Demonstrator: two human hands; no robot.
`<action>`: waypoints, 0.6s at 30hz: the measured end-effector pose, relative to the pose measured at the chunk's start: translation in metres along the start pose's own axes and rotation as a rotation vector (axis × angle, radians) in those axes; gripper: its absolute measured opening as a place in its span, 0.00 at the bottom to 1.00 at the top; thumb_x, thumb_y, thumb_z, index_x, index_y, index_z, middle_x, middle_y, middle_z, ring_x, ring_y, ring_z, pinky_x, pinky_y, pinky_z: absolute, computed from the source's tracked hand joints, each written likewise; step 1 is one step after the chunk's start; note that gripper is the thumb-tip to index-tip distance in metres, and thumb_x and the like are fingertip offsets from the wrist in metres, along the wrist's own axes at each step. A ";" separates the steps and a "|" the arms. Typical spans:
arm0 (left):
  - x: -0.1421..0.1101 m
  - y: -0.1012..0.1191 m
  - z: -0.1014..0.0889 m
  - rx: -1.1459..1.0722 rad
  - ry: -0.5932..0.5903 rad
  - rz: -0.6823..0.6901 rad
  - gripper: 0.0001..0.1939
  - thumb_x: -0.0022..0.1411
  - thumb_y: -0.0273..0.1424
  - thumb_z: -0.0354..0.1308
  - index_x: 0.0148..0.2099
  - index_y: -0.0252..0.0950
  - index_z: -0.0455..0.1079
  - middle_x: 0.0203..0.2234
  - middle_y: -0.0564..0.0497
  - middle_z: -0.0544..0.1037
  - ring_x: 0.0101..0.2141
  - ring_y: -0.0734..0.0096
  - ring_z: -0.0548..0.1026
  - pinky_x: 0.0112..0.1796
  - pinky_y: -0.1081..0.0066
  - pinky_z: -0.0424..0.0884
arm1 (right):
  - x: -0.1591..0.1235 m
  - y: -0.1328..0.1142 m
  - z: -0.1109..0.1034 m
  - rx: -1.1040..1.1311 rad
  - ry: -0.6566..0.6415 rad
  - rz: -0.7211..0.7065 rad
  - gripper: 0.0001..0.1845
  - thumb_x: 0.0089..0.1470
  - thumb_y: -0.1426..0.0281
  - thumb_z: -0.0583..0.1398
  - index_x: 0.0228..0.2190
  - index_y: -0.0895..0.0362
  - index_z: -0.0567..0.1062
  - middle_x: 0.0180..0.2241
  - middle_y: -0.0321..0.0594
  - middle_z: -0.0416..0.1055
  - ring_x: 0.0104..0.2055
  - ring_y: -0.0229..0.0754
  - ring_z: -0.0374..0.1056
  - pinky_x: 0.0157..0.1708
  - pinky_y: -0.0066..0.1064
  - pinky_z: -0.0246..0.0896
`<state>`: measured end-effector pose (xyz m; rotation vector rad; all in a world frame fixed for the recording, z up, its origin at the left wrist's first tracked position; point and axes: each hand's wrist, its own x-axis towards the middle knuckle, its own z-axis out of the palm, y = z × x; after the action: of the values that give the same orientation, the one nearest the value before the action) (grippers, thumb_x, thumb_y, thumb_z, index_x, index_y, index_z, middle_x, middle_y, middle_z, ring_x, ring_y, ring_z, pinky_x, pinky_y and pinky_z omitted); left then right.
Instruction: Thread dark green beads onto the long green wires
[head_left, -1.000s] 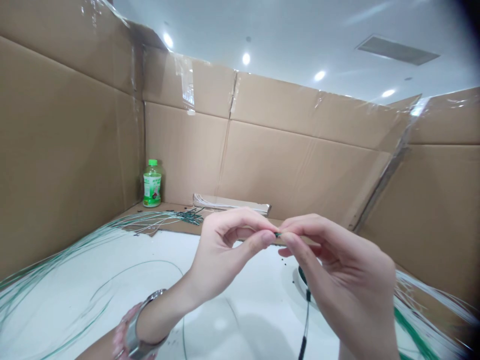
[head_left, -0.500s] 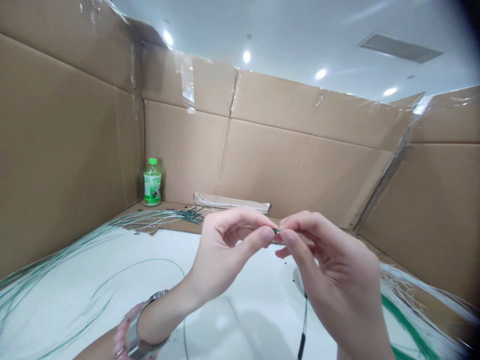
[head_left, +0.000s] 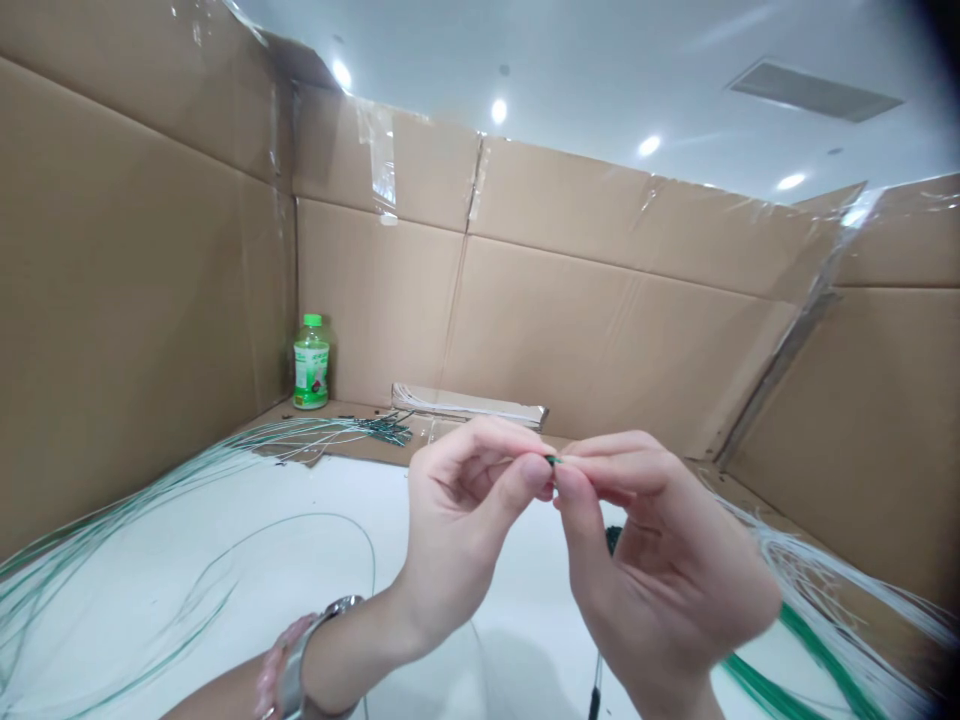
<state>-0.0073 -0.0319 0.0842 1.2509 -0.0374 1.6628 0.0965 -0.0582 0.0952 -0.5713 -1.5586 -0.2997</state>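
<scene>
My left hand and my right hand meet fingertip to fingertip above the white work surface. Between them, both thumbs and index fingers pinch a thin green wire with a small dark bit on it. Fingertips cover most of it, so the exact shape of the dark bit cannot be made out. Partly behind my right hand shows a clump of small dark pieces. Below it lies a slim tool with a black grip. A watch and a pink bracelet circle my left wrist.
Cardboard walls enclose the surface. A green-capped bottle stands in the back left corner. Dark-tipped green wires sweep along the left. White wires and green wire bundles lie right. A cardboard strip rests at the back.
My right fingers have shifted their pinch on the green wire, and that hand has turned slightly. The dark clump behind it has come into sight. The view has moved a little.
</scene>
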 end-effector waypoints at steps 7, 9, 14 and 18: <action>-0.001 -0.005 -0.001 0.007 0.025 0.013 0.02 0.59 0.27 0.61 0.33 0.38 0.75 0.26 0.55 0.74 0.27 0.82 0.73 0.30 0.82 0.75 | 0.001 0.000 0.000 0.019 -0.016 -0.039 0.14 0.44 0.88 0.61 0.30 0.60 0.72 0.25 0.35 0.69 0.27 0.33 0.65 0.22 0.26 0.63; 0.000 -0.005 -0.002 0.007 0.030 0.031 0.03 0.58 0.27 0.61 0.33 0.38 0.76 0.26 0.55 0.74 0.27 0.83 0.73 0.29 0.83 0.74 | 0.002 -0.001 -0.002 0.044 -0.040 -0.018 0.14 0.44 0.89 0.61 0.31 0.60 0.74 0.26 0.36 0.70 0.27 0.33 0.65 0.22 0.25 0.64; 0.005 -0.006 -0.004 0.055 0.031 0.108 0.05 0.60 0.25 0.59 0.33 0.38 0.76 0.27 0.55 0.74 0.28 0.84 0.73 0.30 0.85 0.75 | 0.003 -0.002 -0.007 0.053 -0.107 0.050 0.18 0.45 0.89 0.60 0.34 0.59 0.76 0.32 0.36 0.71 0.32 0.32 0.68 0.27 0.24 0.70; 0.009 -0.005 -0.008 0.220 -0.022 0.208 0.06 0.59 0.22 0.59 0.34 0.37 0.76 0.26 0.55 0.75 0.29 0.82 0.74 0.29 0.85 0.74 | 0.004 -0.002 -0.009 0.036 -0.064 0.042 0.19 0.43 0.90 0.61 0.34 0.58 0.75 0.30 0.33 0.72 0.31 0.31 0.68 0.28 0.22 0.69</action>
<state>-0.0090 -0.0193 0.0843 1.4712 0.0025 1.8709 0.1030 -0.0638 0.0999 -0.5898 -1.6087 -0.2229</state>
